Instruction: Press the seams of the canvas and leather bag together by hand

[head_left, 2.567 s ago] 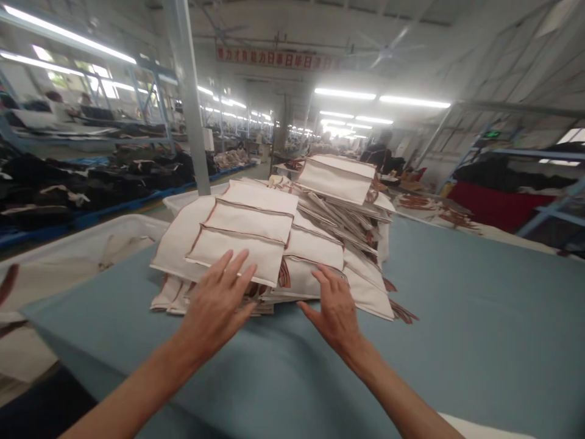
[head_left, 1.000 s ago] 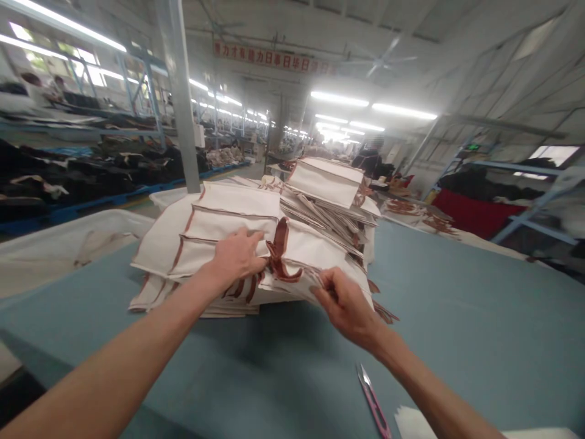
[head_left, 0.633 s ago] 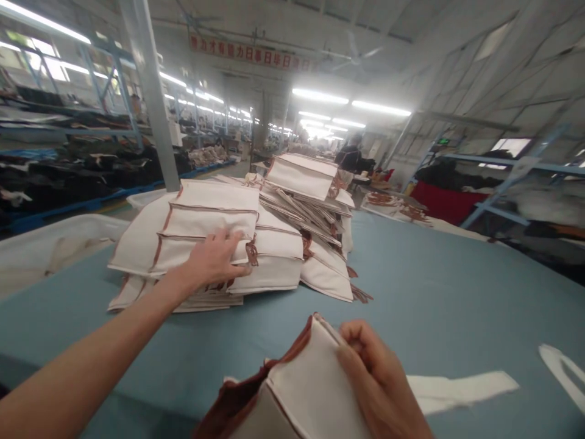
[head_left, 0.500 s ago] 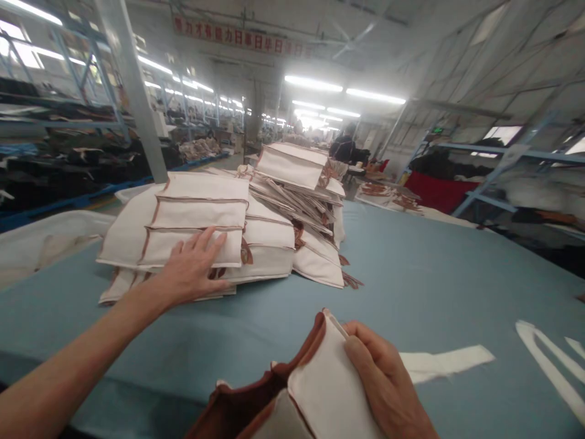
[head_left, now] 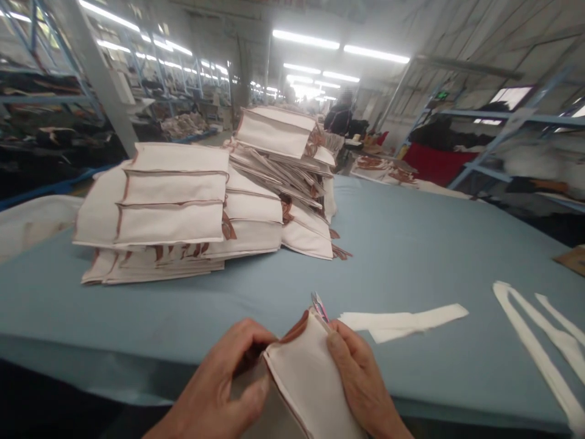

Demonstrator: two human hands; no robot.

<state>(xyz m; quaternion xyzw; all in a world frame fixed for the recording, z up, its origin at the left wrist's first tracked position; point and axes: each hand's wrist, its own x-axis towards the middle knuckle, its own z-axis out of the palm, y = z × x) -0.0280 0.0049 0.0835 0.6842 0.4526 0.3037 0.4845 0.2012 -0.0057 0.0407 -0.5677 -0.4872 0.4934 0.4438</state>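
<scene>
A cream fabric bag (head_left: 311,372) with brown edging is in front of me at the bottom of the view, its lower part cut off by the frame. My right hand (head_left: 361,372) grips its right edge, thumb on the cream face. Thread snips (head_left: 319,305) with a pinkish handle stick out past the bag's top corner, beside my right fingers; their grip is hidden behind the cloth. At the bag's left seam is my left hand (head_left: 228,378), fingers curled at the edge and thumb lower down.
Stacked cream bags (head_left: 173,207) with brown trim and ties lie on the blue-covered table (head_left: 411,244). White fabric strips (head_left: 406,320) lie to the right. Further back are more pieces with brown parts (head_left: 384,169), shelving (head_left: 516,128) and a person (head_left: 338,116).
My left hand has left the stacked bags and come down to the bag in front. That bag has turned and looks less gaping. The snips' blades now show beside my right hand.
</scene>
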